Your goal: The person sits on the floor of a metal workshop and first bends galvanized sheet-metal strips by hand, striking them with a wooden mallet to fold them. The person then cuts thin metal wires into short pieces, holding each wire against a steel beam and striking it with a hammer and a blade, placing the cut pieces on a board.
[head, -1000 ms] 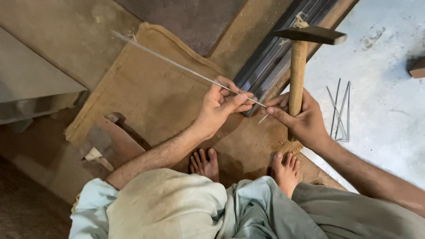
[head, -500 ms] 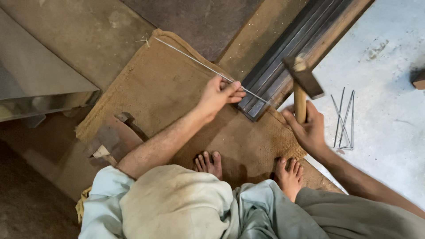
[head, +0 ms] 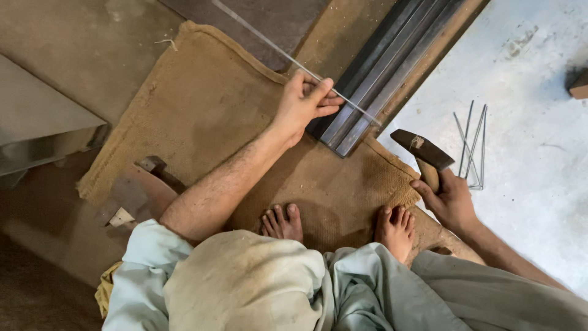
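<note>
My left hand (head: 304,103) pinches a long thin metal rod (head: 269,46) that runs up and to the left; its near end lies across a dark metal channel bar (head: 392,61). My right hand (head: 450,199) grips the wooden handle of a hammer (head: 422,150), whose dark steel head points up and left, low and to the right of the bar's end. I squat on a brown burlap mat (head: 202,104), and my bare feet (head: 282,222) rest on its near edge.
Several thin bent wire pieces (head: 471,141) lie on the pale concrete floor (head: 533,92) right of the hammer. A brown block (head: 577,84) sits at the far right edge. A grey metal sheet (head: 43,129) lies at the left, and a flat rusty plate (head: 131,190) lies on the mat.
The hammer has come down from raised high above the bar to low at the right. My left hand has slid the rod up and left along the bar.
</note>
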